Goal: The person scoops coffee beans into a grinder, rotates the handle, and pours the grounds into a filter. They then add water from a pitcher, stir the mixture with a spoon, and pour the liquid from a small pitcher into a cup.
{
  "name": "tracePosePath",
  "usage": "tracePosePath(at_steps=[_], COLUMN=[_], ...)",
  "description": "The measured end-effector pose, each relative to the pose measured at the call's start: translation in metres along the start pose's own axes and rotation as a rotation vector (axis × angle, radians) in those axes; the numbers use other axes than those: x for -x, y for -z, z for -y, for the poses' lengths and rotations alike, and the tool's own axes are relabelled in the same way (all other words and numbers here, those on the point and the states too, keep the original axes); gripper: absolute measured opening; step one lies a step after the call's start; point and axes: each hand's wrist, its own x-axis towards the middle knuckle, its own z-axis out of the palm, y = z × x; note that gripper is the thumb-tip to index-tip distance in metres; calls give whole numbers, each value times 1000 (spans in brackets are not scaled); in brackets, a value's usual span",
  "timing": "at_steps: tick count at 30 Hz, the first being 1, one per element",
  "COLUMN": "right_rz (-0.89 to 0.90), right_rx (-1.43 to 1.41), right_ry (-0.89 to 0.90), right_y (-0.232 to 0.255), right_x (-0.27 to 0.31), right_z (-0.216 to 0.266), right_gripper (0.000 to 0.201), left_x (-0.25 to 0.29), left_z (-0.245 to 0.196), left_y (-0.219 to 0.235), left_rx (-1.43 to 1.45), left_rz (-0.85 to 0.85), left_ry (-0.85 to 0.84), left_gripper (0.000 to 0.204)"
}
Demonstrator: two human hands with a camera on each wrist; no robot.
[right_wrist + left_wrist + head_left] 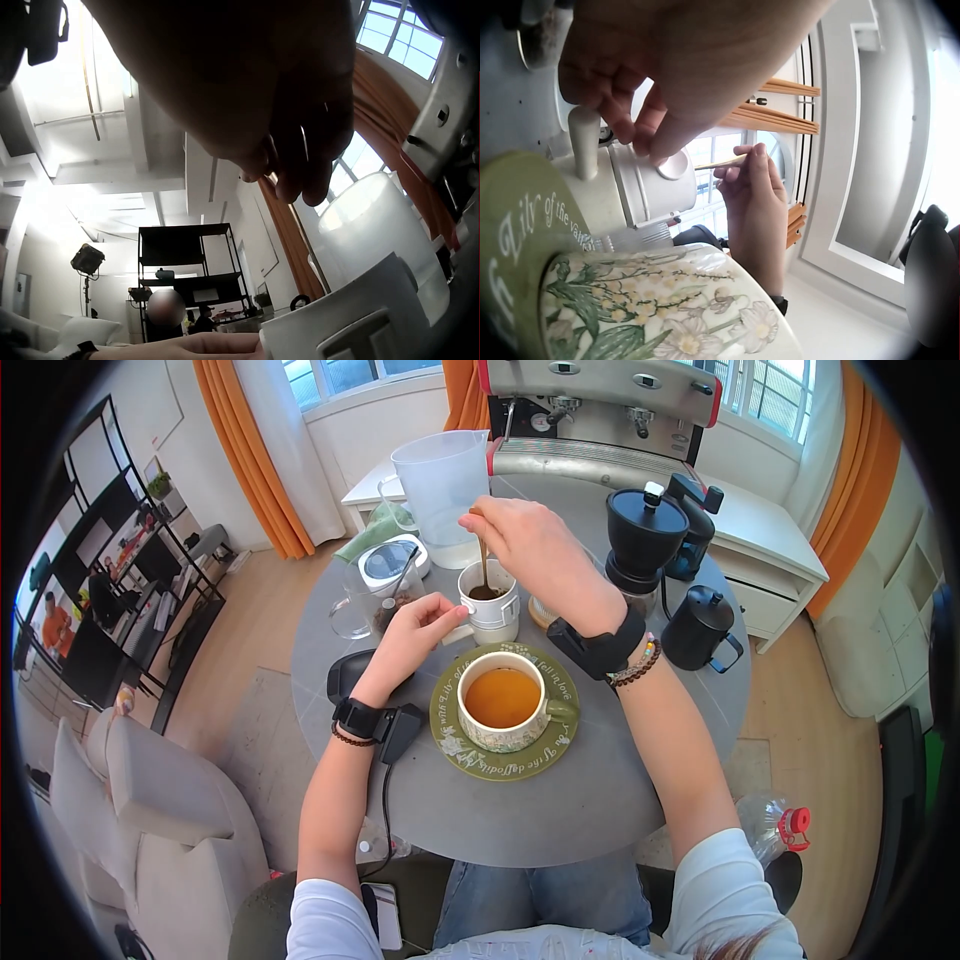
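A white coffee dripper (503, 603) sits on a white cup (494, 632) in the middle of the grey table, with dark, wet coffee inside. My left hand (415, 637) pinches the dripper's round side tab (676, 166), thumb and fingers meeting there. Above it, my right hand (540, 545) holds a thin golden stick (484, 565) nearly upright between thumb and fingers. The stick's lower end dips into the dark coffee and is hidden. Closer to me, a flower-patterned teacup (500, 734) of orange-brown drink stands on a green saucer (455, 750) with white lettering.
Behind the dripper stand a clear pitcher (440, 485) and a white scale (393, 560). A glass cup (355, 610) with dark contents is beside my left hand. On the right are a black grinder (645, 525) and black jug (703, 628); an espresso machine (600, 455) stands behind.
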Motion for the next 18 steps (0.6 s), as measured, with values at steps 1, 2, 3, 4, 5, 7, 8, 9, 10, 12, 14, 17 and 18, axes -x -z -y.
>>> tracePosePath(at_steps=[1,2,3,4,5,7,8,9,10,12,14,17,18], right_rz=[-13,-35,-56,-77,-56,-14,-11,-7,-3,-14,-29,-51,-56], right_rx=[44,77,110,142,142,143,101,58,15,1,-8,35,85], right_ry=[39,73,108,144,114,53,42,31,20,23,8,-5,14], right_y=[0,0,0,-1,-1,0,0,-1,-1,-2,-2,-1,1], right_x=[0,0,0,0,1,1,1,1,1,0,0,0,0], right_z=[0,0,-1,-1,0,1,3,4,5,5,4,3,1], right_gripper=[25,25,25,25,25,25,25,25,25,25,26,27,27], left_x=[0,0,0,0,-1,-1,-1,-1,-1,-1,-1,-1,-1], left_z=[-1,-1,0,0,1,2,2,2,2,1,1,1,2], left_y=[0,0,-1,-1,-1,-2,-2,-2,-2,-2,-2,-2,-2], left_rx=[6,8,10,12,12,12,19,25,31,42,50,49,46], left_rz=[-2,-1,-1,-1,-6,-17,-16,-15,-14,-12,-10,-8,-8], left_ry=[11,11,12,12,3,-14,-16,-16,-17,-17,-20,-24,-24], left_gripper=[29,29,28,28,29,31,31,31,31,31,31,31,31])
